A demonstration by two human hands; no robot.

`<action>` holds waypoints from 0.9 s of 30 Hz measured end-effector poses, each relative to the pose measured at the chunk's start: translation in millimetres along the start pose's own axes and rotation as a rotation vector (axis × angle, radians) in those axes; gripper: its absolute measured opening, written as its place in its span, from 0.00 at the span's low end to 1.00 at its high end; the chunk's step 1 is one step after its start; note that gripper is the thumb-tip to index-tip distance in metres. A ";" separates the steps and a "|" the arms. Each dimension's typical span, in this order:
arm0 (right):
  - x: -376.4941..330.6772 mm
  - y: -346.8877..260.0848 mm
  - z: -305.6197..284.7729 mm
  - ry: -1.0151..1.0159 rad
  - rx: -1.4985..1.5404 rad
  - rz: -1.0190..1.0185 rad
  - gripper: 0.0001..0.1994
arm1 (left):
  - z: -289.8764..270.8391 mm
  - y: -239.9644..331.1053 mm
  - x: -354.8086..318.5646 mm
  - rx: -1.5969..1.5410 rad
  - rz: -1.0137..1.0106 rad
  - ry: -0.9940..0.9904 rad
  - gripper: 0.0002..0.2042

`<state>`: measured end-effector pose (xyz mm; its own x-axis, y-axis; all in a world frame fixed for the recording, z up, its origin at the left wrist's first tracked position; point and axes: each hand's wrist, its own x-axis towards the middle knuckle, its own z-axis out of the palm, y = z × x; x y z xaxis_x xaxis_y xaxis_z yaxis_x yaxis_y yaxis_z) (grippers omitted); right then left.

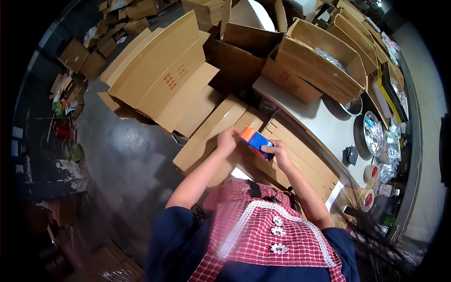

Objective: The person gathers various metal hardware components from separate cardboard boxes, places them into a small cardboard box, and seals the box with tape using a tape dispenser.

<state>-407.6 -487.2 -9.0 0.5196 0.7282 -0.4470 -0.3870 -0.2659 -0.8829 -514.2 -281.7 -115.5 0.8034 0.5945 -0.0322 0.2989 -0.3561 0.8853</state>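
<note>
My right hand (276, 153) grips a small blue plastic item (260, 141) with an orange end and some red on its near side. Its thumb lies over the blue face; the exact kind is unclear. Beside the orange end is my left hand (228, 141), its fingers curled inward and partly hidden. Whether they touch the item or pinch something small cannot be made out. Both hands are above a long cardboard box (293, 155) in front of my body.
A large open carton (155, 80) stands ahead on the left. To the right, a white tabletop (305, 110) carries another open carton (324, 56), a metal bowl (372, 134) with plastic-wrapped pieces and tape rolls (366, 199). Grey floor (122, 174) lies at left, with piled cardboard beyond.
</note>
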 end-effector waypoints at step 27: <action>9.3 -3.3 -5.8 -0.063 -0.104 -0.020 0.14 | -51.2 41.6 16.5 -0.601 -0.415 -0.628 0.15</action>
<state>-397.2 -483.2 -11.0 0.4758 0.7715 -0.4223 -0.2944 -0.3128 -0.9031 -514.9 -249.8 -55.4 0.8744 0.0339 -0.4840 0.4477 0.3280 0.8318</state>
